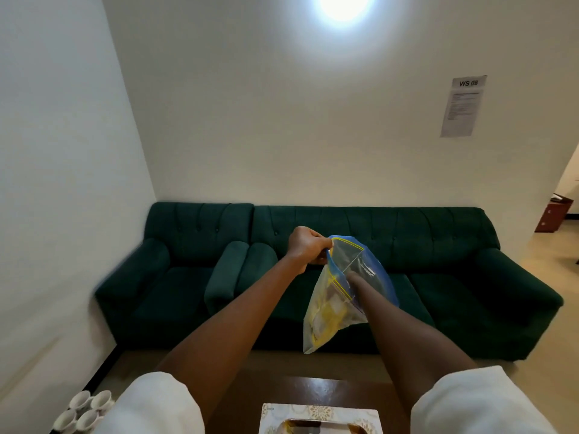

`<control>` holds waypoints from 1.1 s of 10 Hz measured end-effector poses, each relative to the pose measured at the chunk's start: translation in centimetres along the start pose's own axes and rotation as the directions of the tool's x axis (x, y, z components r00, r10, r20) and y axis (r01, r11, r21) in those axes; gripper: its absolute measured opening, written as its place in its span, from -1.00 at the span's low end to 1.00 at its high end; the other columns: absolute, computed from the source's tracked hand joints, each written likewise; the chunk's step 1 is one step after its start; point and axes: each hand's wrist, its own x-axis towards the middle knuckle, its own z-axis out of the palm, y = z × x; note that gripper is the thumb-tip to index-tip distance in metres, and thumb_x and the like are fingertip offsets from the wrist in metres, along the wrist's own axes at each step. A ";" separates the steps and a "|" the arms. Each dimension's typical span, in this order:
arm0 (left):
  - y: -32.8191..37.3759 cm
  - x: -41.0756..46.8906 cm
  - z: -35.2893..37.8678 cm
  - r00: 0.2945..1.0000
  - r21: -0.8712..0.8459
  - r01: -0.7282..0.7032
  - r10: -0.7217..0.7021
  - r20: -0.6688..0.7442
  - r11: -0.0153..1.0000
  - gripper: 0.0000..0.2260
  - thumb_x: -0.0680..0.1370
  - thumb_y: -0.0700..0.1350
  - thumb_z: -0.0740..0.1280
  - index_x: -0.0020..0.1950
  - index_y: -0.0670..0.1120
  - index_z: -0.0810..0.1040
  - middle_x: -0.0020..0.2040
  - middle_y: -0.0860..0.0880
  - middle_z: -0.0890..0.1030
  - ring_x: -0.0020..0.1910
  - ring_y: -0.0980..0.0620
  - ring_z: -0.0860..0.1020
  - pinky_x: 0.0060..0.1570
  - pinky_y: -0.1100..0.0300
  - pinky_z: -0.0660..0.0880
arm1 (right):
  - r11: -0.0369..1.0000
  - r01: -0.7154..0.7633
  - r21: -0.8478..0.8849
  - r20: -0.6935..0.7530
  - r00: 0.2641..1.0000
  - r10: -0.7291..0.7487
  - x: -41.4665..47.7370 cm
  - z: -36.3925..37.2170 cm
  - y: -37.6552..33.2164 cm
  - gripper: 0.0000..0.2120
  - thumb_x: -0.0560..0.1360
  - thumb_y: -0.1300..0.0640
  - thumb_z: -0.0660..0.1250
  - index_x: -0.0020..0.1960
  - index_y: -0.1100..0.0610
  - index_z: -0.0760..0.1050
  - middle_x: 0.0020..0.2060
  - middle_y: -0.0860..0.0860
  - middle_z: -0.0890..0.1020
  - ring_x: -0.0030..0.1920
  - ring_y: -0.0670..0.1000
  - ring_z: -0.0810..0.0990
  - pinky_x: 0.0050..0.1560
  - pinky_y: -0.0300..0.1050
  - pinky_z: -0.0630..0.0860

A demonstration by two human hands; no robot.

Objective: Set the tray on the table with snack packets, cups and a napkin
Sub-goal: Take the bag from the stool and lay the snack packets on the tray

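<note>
- Right at the bottom edge, a patterned tissue box [319,415] sits on the dark wooden table [313,389], its oval opening facing up.
- Low on the left, four white cups [83,408] stand clustered together, beside a white sleeve [150,405].
- Both bare forearms reach forward over the table, and up in the air between them hangs a clear zip bag [332,311] with a blue and yellow seal.
- The left hand [305,249] pinches the bag's top rim, fingers curled tight on the plastic, holding the mouth open.
- The right hand [360,272] is plunged inside the bag; through the plastic I cannot tell whether its fingers are apart or closed on anything.
- Yellow snack packets [326,321] sag in the bag's lower half.
- Behind, a dark green sofa [454,277] runs along the white wall, a matching armchair [175,261] touching its left end.
- On the wall, a printed sheet [465,106] headed "WS 08"; above, a bright round light [343,4].
</note>
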 end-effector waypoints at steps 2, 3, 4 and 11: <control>-3.0 0.5 -0.9 0.997 0.099 0.081 -0.081 -0.007 0.992 -0.83 0.46 -0.31 0.49 -0.07 -0.43 0.66 -0.27 -0.24 0.60 -0.30 -0.12 0.61 -0.09 -0.13 0.71 | 0.980 0.170 -0.103 -0.054 0.983 -0.176 -0.4 -1.8 -1.4 -0.75 0.64 0.13 0.32 0.28 0.14 0.62 0.12 0.03 0.69 0.03 -0.02 0.64 0.00 -0.18 0.54; -3.7 0.1 -0.6 0.996 0.180 0.090 -0.087 -0.026 0.979 -0.85 0.46 -0.31 0.49 -0.09 -0.42 0.67 -0.25 -0.28 0.65 -0.31 -0.14 0.64 -0.10 -0.15 0.71 | 0.985 0.121 -0.121 0.138 0.985 -0.104 0.3 -3.1 -3.3 -0.87 0.58 0.41 0.32 0.09 0.40 0.60 -0.28 -0.08 0.64 -0.28 -0.12 0.58 -0.20 -0.31 0.42; -3.9 -0.2 -0.4 0.996 0.226 0.084 -0.079 -0.029 0.970 -0.86 0.49 -0.28 0.49 -0.09 -0.38 0.69 -0.18 -0.32 0.70 -0.29 -0.17 0.68 -0.09 -0.13 0.71 | 0.955 0.076 -0.288 0.052 0.997 -0.063 -0.1 -3.6 -5.1 -0.89 0.56 0.26 0.41 0.05 0.27 0.55 -0.13 0.02 0.61 -0.12 -0.01 0.60 -0.09 -0.14 0.51; -5.6 1.8 0.2 0.984 0.288 0.177 -0.163 -0.071 0.941 -0.78 0.45 -0.15 0.42 -0.15 -0.33 0.70 -0.25 -0.18 0.72 -0.25 -0.20 0.75 -0.18 0.03 0.71 | 0.963 0.045 -0.264 -0.166 0.982 -0.091 4.3 -6.0 -5.1 -0.84 0.43 0.17 0.48 0.00 0.15 0.70 -0.07 0.09 0.68 -0.03 0.13 0.68 -0.02 0.00 0.67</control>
